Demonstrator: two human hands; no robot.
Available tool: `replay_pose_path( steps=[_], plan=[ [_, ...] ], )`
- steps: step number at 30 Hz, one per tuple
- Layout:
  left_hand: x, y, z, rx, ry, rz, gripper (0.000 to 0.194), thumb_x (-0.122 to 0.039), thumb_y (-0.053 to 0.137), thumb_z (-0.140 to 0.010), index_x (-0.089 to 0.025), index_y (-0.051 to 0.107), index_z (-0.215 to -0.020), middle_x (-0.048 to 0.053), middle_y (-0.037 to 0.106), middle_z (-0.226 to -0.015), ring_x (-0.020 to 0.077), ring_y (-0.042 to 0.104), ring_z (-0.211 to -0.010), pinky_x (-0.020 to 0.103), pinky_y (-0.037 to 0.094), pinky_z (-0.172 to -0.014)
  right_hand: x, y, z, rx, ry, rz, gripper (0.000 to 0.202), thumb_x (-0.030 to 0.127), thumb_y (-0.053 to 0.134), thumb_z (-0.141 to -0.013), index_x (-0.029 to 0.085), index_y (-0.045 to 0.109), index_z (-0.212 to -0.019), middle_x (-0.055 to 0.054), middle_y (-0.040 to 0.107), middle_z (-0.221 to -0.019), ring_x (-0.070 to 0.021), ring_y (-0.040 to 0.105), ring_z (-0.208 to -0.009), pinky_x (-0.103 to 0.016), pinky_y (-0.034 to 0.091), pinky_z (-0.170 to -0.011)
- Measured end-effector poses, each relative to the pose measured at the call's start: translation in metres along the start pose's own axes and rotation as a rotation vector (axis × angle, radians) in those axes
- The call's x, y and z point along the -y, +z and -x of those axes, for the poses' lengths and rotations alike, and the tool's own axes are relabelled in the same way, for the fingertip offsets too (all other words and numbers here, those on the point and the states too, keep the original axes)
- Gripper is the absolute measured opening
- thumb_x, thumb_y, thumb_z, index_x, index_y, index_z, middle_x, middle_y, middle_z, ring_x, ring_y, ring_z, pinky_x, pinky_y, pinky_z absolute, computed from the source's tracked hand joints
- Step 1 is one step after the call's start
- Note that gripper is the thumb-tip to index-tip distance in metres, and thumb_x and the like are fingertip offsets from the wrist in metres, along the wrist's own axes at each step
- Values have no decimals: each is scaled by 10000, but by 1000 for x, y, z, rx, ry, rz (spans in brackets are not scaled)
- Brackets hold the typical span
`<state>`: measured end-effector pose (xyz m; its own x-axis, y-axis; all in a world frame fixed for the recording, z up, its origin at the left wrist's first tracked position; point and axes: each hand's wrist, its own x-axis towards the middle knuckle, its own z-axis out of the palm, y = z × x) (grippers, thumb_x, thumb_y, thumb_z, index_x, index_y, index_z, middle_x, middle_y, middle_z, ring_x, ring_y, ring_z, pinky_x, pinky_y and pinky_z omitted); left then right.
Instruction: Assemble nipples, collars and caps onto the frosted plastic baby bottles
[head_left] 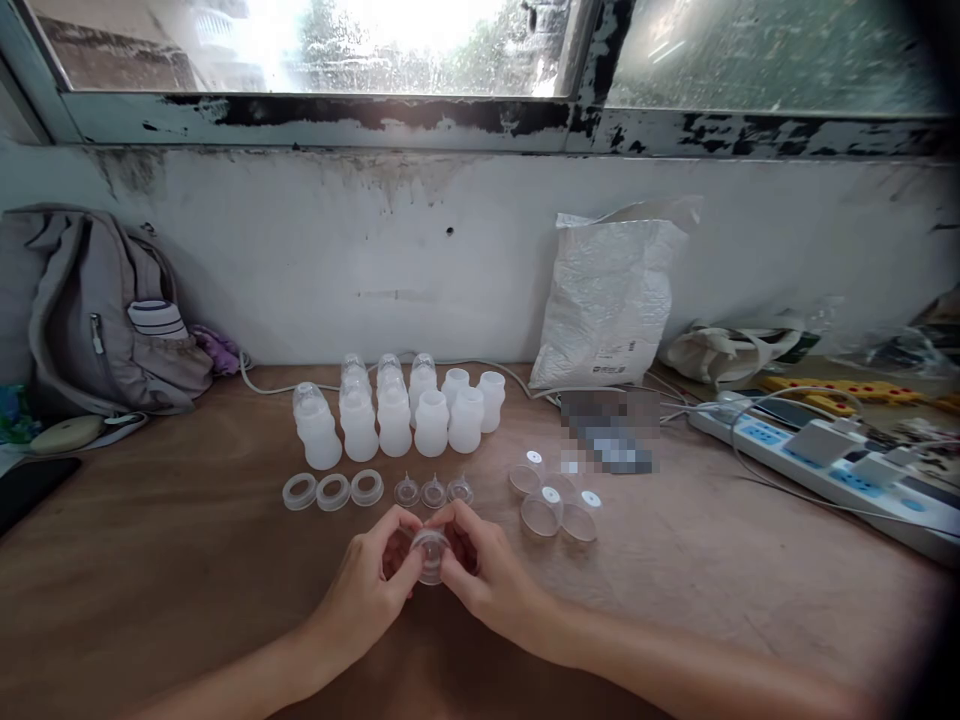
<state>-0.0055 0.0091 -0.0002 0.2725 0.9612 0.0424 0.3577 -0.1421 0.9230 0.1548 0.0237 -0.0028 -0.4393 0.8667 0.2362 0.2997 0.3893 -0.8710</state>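
Observation:
Both hands meet over the table near its front. My left hand (pixel 375 570) and my right hand (pixel 484 570) pinch a clear baby bottle collar ring (pixel 430 568) from either side, with thumbs and forefingers on its rim. A teat seems to sit inside the ring, but the fingers partly cover it. Just beyond the hands is a row of clear silicone teats (pixel 433 493). Left of these lie three loose collar rings (pixel 333 492). Behind stand several white baby bottles (pixel 394 428), some with clear domed tops and some with bare necks.
Several clear bottle caps (pixel 541 518) lie to the right. A blurred dark object (pixel 611 440) is behind them. At the back stands a white padded mailer (pixel 611 300). A power strip (pixel 825 465) with cables runs along the right; a grey backpack (pixel 97 310) is far left.

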Motion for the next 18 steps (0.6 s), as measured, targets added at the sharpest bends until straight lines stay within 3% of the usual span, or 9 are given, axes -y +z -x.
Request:
replay_pose_path(
  steps=[7,14,18],
  plan=[
    [2,2,1,-15,25,-29,160,-328,417,-852,-187,486,-822,-3,598,-670,122,546,-571,204,390,-495,4,0,1,-3,-42,44,47,152,451,-794,170,485,-822,57,412,-567,-77,373,-506,-199,306,-480],
    [-4,6,1,-68,21,-86,163,-300,441,-832,-179,486,-732,-49,485,-552,90,440,-496,193,331,-477,1,6,0,-37,-13,37,46,157,456,-793,175,464,-751,51,424,-565,-77,374,-514,-192,290,-462],
    [-5,6,1,-102,19,-25,180,-327,436,-835,-182,495,-747,-45,489,-592,89,431,-510,185,340,-469,3,5,-1,-58,4,1,43,170,444,-809,175,471,-777,43,435,-598,-81,383,-541,-194,312,-482]
  ],
)
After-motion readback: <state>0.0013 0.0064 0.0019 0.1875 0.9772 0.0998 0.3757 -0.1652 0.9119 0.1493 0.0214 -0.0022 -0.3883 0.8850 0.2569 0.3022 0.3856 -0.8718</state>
